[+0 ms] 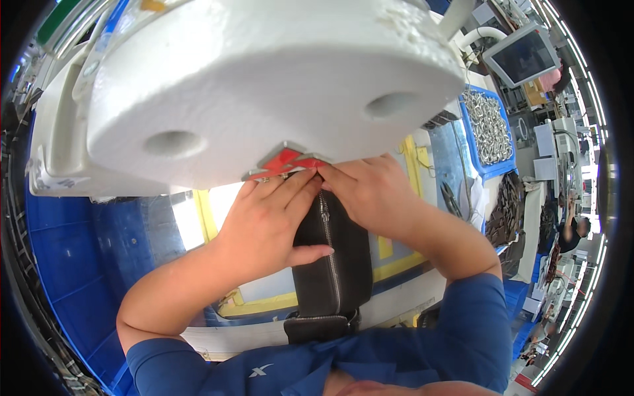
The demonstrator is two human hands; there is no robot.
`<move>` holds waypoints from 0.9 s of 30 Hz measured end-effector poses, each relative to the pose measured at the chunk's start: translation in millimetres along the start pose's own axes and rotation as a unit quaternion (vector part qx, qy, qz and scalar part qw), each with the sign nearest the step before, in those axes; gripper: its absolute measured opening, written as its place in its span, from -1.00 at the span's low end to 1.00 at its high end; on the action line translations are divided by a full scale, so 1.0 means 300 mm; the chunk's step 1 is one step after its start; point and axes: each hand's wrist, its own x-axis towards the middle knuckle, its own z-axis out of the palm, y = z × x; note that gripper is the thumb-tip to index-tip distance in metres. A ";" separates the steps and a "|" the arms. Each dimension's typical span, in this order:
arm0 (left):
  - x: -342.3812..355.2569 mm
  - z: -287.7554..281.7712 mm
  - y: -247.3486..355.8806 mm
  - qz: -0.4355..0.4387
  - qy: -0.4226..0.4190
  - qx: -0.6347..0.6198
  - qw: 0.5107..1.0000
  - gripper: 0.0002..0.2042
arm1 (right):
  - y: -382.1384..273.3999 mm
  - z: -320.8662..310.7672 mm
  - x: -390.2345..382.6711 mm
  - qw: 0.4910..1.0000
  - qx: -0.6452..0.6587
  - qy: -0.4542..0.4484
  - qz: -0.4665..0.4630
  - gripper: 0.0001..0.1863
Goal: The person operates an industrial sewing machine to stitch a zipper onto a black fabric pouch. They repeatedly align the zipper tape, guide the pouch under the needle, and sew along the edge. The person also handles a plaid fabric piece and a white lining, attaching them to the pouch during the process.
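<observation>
A black bag [350, 261] with a long silver zipper [327, 231] lies under a large white machine head, running toward my body. My left hand [271, 218] rests flat on the bag's left side, fingers stretched forward and thumb apart, the thumb tip by the zipper. My right hand [373, 195] is closed at the bag's far right edge, its fingertips meeting those of my left hand. A red and grey jagged piece [287, 160] on the machine head sits just beyond both sets of fingertips. The bag's far end is hidden by the hands and machine.
The white machine head [264, 86] overhangs the work closely. On the right stand a blue bin of metal hooks or rings [489, 129], a pile of dark pieces [505, 211] and a monitor [522, 56]. Yellow tape [403, 267] edges the work surface; a blue container [72, 264] stands left.
</observation>
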 end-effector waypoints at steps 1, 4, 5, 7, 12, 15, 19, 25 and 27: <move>-0.002 0.000 -0.003 0.001 0.000 0.003 1.000 -0.07 | -0.001 0.000 0.001 1.000 -0.003 0.004 0.000 -0.69; -0.012 0.002 -0.006 -0.003 0.002 0.007 1.000 -0.08 | -0.007 -0.005 0.005 1.000 0.001 -0.016 0.015 -0.73; -0.016 0.002 -0.006 -0.006 0.002 0.008 1.000 -0.08 | -0.006 -0.002 0.008 1.000 0.001 -0.014 0.012 -0.74; -0.013 0.000 -0.009 -0.011 -0.001 -0.005 1.000 -0.08 | -0.003 0.002 0.011 1.000 -0.002 -0.012 0.009 -0.77; -0.013 -0.002 -0.020 -0.022 -0.005 -0.035 0.999 -0.08 | -0.014 0.003 0.011 0.999 0.006 -0.022 0.026 -0.78; -0.010 -0.009 -0.013 -0.033 -0.009 -0.038 0.999 -0.08 | -0.016 0.001 0.011 0.999 0.004 -0.017 0.030 -0.79; -0.012 -0.010 -0.008 -0.040 -0.003 0.004 0.999 -0.11 | -0.032 0.020 0.023 0.999 0.015 0.001 0.051 -0.76; -0.028 -0.059 -0.033 -0.092 -0.012 0.009 0.996 -0.29 | -0.072 0.055 0.107 0.996 0.020 -0.057 0.062 -0.77; -0.028 -0.053 -0.039 -0.088 -0.006 0.014 0.996 -0.31 | -0.070 0.065 0.101 0.997 0.015 -0.040 0.058 -0.78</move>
